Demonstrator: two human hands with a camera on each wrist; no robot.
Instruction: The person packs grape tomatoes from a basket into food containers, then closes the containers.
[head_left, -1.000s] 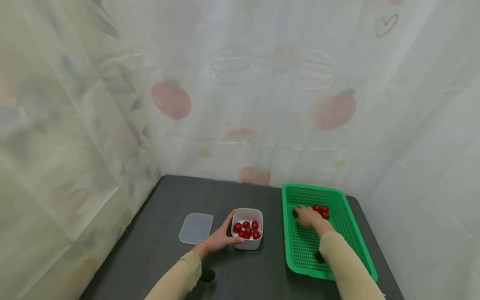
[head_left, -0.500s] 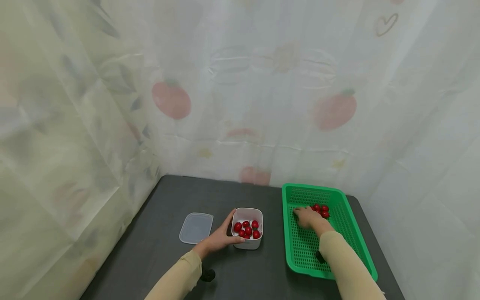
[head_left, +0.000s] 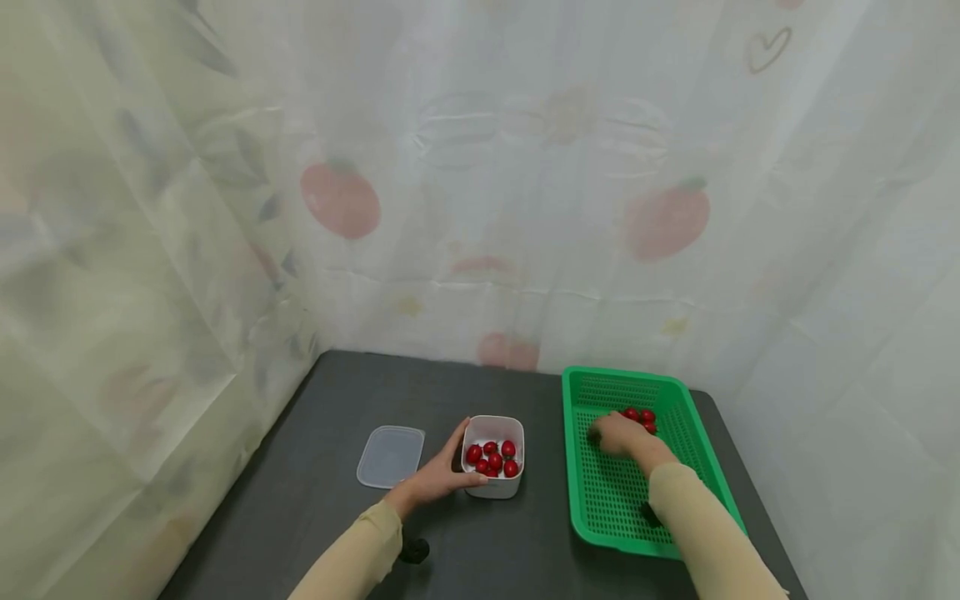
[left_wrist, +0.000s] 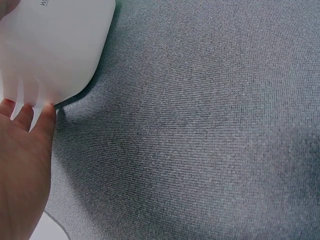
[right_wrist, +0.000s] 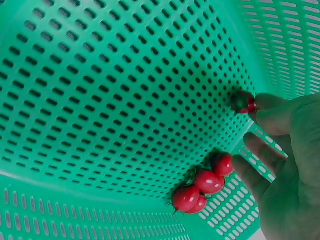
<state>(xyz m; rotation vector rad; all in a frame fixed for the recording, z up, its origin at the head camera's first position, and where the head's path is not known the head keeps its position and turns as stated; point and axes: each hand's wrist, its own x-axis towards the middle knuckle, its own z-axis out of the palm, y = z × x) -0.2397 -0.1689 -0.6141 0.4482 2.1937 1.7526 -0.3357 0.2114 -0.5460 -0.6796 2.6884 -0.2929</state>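
My left hand grips a translucent white plastic tub, thumb on the near side and fingers round the far left side. In the left wrist view its fingertips touch the tub's wall. Several red cherry tomatoes lie inside the tub. My right hand is down inside a green perforated plastic basket. In the right wrist view its thumb and forefinger pinch a single cherry tomato, close to the basket floor. Several more cherry tomatoes lie bunched near that hand's other fingers.
A flat translucent lid lies on the dark grey table, left of the tub. The basket stands at the table's right side. Printed curtains hang behind and on both sides.
My right hand's fingers have drawn in and the hand has shifted slightly to the right inside the basket. My left hand and the tub have stayed put.
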